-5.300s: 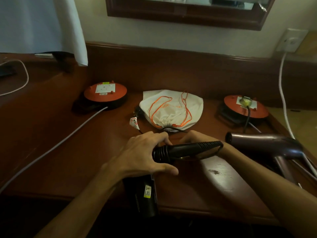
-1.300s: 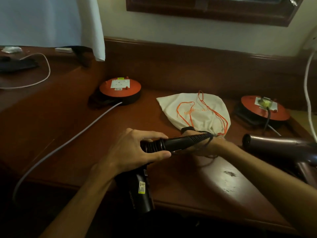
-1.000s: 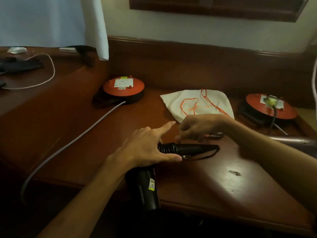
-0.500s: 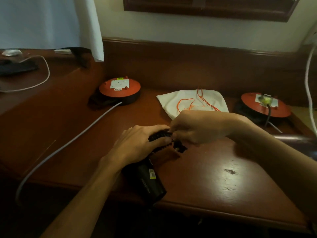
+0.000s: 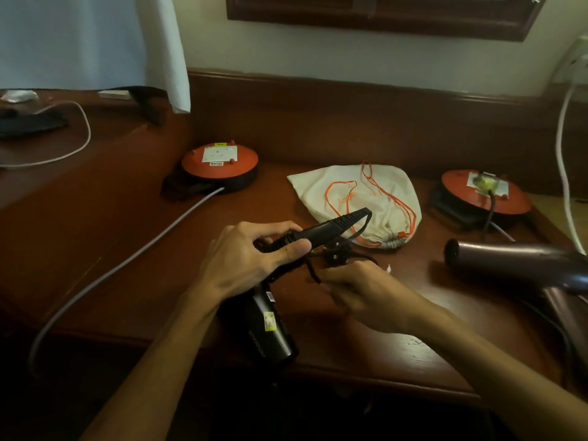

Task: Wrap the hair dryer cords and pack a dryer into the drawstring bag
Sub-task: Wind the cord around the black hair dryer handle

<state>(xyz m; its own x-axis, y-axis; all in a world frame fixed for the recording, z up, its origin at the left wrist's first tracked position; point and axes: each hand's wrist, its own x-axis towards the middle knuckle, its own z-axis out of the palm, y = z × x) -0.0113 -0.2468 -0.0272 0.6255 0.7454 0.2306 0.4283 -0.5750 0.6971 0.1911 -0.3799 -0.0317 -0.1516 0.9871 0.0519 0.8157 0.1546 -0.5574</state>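
Observation:
My left hand (image 5: 251,254) grips the black hair dryer (image 5: 270,332) at the base of its handle; the handle points up and right, and the barrel hangs over the desk's front edge. Its black cord (image 5: 342,249) runs from the handle tip down to my right hand (image 5: 359,291), which pinches the cord just right of the handle, with the plug by the fingertips. The white drawstring bag (image 5: 378,198) with orange strings lies flat behind the hands. A second, purple-brown hair dryer (image 5: 509,262) lies on the desk at the right.
Two orange cable reels stand at the back, one on the left (image 5: 219,167) and one on the right (image 5: 480,195). A grey cable (image 5: 127,262) trails from the left reel across the wooden desk (image 5: 397,338). A white cable (image 5: 564,160) hangs at far right.
The dryer handle has lifted from the desk and now points up and right. My right hand has come down from over the handle to below it, holding the cord.

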